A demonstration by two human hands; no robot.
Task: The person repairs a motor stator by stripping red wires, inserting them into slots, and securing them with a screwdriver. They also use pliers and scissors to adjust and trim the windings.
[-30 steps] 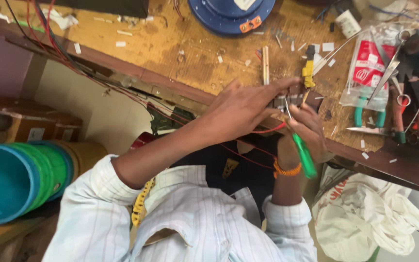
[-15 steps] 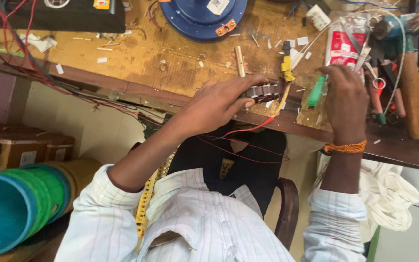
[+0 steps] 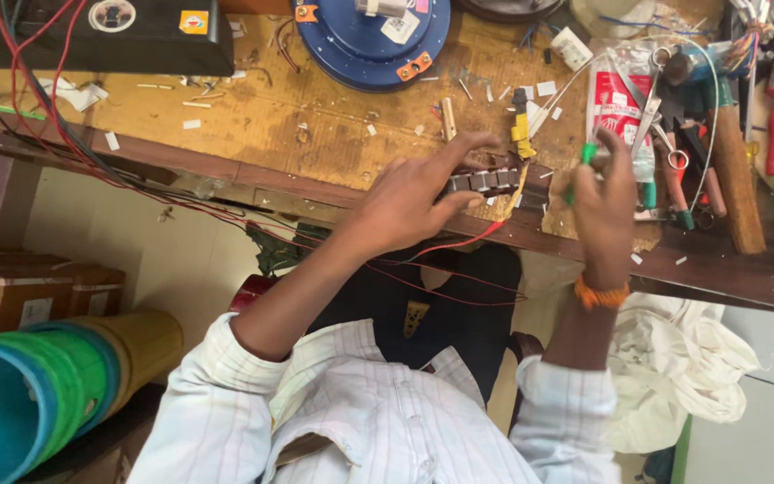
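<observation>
Resting at the near edge of the worn wooden workbench (image 3: 253,116), a small grey segmented metal component (image 3: 484,181) with red wires (image 3: 459,242) trailing from it was pinched between the thumb and fingers of the left hand (image 3: 409,204), the index finger extended over its top. A green-handled screwdriver (image 3: 581,166) was grasped in the right hand (image 3: 604,202), the fingers closed round the handle and the tool held just right of the component, above the bench edge. An orange thread band (image 3: 600,294) was worn on that wrist.

The component was judged to be rigid, light and small enough to slip, so it was best gripped by its two long sides, clear of the wire joints, which were judged fragile. The wires were judged limp and unfit as a holding point.

A round blue metal housing (image 3: 369,40) was placed at the far edge of the bench, a black box (image 3: 91,40) at the far left, and pliers and other hand tools (image 3: 674,179) at the right.
</observation>
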